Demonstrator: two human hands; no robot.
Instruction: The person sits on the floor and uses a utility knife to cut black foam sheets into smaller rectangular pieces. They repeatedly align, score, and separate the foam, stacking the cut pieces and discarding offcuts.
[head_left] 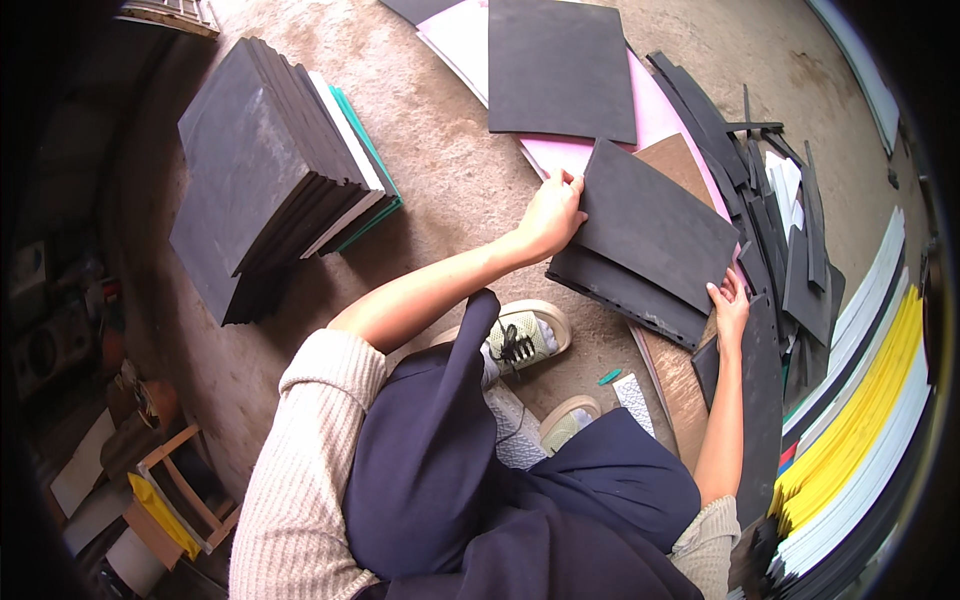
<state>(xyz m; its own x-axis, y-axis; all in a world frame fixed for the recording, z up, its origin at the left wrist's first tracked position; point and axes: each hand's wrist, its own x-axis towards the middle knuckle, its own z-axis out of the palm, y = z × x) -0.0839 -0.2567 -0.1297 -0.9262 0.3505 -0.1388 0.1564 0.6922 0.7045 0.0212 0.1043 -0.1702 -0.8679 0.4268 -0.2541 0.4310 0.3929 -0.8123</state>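
- The grey concrete floor (440,150) is the biggest thing, and everything lies on it.
- A tall leaning stack of dark grey foam sheets (255,170) sits far to the person's left, well apart from both hands. A white sheet and a green sheet show at its right edge.
- A long pile of white, yellow and black sheets (860,400) runs along the right side.
- A big flat black sheet (560,65) lies at the top, on a pink sheet (655,115).
- The small stack of black foam sheets (650,240) lies in the middle, in front of the person's shoes, partly on the pink sheet and a brown board (675,160).
- Thin black foam strips (775,200) lie in a messy heap just beside this stack.
- The left hand (550,215) grips the stack's upper left corner, with fingers curled over the top sheet.
- The right hand (730,305) holds the stack's lower right corner, fingers spread on the edge.
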